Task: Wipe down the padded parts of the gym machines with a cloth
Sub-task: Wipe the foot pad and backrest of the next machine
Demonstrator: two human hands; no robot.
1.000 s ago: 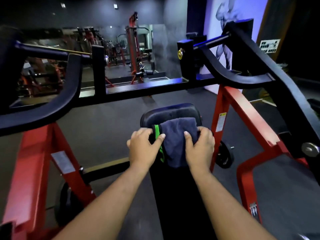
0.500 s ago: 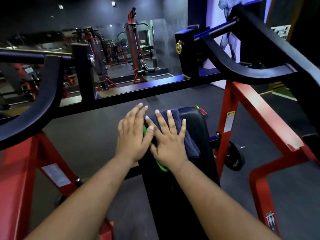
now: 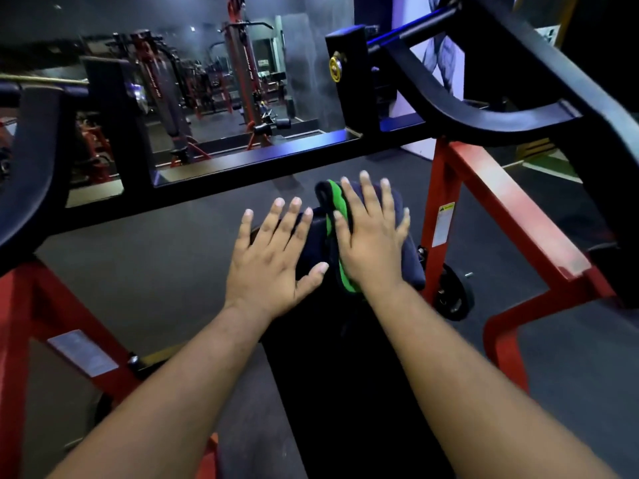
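the dark blue cloth [image 3: 394,205] with a green edge lies at centre frame on the far end of the black pad [image 3: 345,357]. the right hand [image 3: 371,243] presses it flat with straight fingers. the left hand [image 3: 273,261] rests just beside it, fingers spread. red frame legs [image 3: 498,202] flank both sides.

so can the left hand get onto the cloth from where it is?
Probably yes. The left hand lies flat on the pad right beside the cloth; nothing sits between them, though the right hand already covers most of it.
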